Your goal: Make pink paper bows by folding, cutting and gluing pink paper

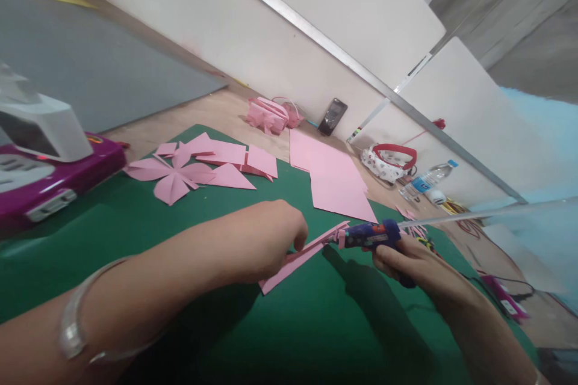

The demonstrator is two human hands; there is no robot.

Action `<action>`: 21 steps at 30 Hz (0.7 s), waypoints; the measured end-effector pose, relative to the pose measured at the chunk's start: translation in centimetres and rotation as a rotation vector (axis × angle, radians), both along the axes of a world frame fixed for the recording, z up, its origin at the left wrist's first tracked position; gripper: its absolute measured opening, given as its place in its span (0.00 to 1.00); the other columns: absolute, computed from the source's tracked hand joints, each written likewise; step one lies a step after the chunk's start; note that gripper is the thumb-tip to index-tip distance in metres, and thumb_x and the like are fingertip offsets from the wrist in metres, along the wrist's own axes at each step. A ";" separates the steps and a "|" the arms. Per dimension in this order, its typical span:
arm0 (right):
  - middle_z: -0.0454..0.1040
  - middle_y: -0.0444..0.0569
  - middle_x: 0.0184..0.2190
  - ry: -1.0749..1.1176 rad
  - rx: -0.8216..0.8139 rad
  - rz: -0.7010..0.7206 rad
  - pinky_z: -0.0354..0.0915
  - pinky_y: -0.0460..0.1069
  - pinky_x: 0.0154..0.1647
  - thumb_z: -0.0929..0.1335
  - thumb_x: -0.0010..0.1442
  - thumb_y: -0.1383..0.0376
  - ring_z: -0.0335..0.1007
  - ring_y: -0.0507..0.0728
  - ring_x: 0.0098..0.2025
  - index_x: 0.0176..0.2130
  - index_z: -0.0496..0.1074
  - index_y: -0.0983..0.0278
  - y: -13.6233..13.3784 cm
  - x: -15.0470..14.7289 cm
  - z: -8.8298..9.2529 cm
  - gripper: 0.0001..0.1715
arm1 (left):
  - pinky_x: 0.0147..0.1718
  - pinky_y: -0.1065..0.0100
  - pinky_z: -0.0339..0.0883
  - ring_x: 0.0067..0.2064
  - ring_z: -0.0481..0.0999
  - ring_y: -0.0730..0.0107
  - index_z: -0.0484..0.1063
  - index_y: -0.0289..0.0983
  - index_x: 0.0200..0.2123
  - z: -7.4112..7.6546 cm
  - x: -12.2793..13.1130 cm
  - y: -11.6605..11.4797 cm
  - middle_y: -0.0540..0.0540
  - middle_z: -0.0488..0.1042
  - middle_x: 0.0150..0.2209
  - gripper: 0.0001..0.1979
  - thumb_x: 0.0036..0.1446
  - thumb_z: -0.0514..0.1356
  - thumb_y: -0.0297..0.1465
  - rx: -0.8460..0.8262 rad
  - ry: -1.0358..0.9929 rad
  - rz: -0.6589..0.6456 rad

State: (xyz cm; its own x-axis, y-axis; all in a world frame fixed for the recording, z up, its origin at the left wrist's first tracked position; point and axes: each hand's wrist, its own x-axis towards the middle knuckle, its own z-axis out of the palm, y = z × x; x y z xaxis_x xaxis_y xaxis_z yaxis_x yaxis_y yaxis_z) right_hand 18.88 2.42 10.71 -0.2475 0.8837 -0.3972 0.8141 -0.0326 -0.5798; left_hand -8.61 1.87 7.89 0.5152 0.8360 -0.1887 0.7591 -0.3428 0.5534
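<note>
Left hand (275, 240): curled, folded pink paper piece (295, 261) pinched at its edge.
Right hand (409, 258): wrapped around blue glue gun (372, 234), nozzle set against the paper's upper tip.
Surface: smooth green mat (135, 216).
Beyond: flat pink petal flower (174, 174).

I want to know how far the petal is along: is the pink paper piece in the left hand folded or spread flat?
Folded: the pink paper piece shows two stacked layers, pinched by the left hand.

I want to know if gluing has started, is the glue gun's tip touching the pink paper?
Touching. The head view shows the glue gun nozzle meeting the folded pink paper edge, no gap visible.
</note>
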 end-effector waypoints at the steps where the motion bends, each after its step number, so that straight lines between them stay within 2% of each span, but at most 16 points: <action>1: 0.57 0.41 0.20 0.003 0.006 0.005 0.47 0.44 0.21 0.62 0.61 0.51 0.51 0.47 0.22 0.24 0.62 0.65 0.2 0.1 0.0 0.23 | 0.18 0.70 0.56 0.21 0.70 0.68 0.75 0.46 0.32 0.1 0.0 0.0 0.50 0.74 0.21 0.17 0.42 0.53 0.22 -0.020 0.002 0.008; 8: 0.57 0.41 0.20 0.011 0.035 0.025 0.45 0.44 0.19 0.62 0.61 0.50 0.49 0.47 0.21 0.26 0.65 0.66 0.9 1.7 -0.2 0.23 | 0.20 0.69 0.56 0.22 0.69 0.68 0.76 0.46 0.32 -0.1 0.1 0.2 0.50 0.74 0.22 0.18 0.41 0.54 0.23 -0.018 0.000 0.021; 12: 0.58 0.42 0.20 -0.070 0.085 0.054 0.47 0.45 0.20 0.61 0.61 0.52 0.51 0.48 0.21 0.25 0.63 0.65 1.0 2.2 0.2 0.22 | 0.21 0.68 0.55 0.22 0.69 0.67 0.76 0.47 0.32 -0.6 0.1 0.4 0.50 0.73 0.20 0.15 0.42 0.54 0.26 0.004 -0.001 0.014; 15: 0.57 0.41 0.18 -0.089 0.109 0.025 0.48 0.45 0.20 0.61 0.61 0.52 0.51 0.48 0.20 0.22 0.59 0.64 1.2 2.5 0.2 0.23 | 0.20 0.69 0.54 0.22 0.68 0.68 0.76 0.47 0.32 -0.9 0.1 0.5 0.50 0.73 0.21 0.15 0.43 0.54 0.27 0.020 -0.013 0.016; 21: 0.60 0.41 0.18 -0.147 0.203 0.014 0.53 0.45 0.21 0.60 0.61 0.51 0.55 0.49 0.21 0.23 0.59 0.63 1.8 3.8 -0.2 0.23 | 0.20 0.69 0.52 0.20 0.67 0.67 0.76 0.48 0.32 -0.9 0.4 0.9 0.51 0.73 0.19 0.13 0.45 0.54 0.30 0.049 0.013 0.011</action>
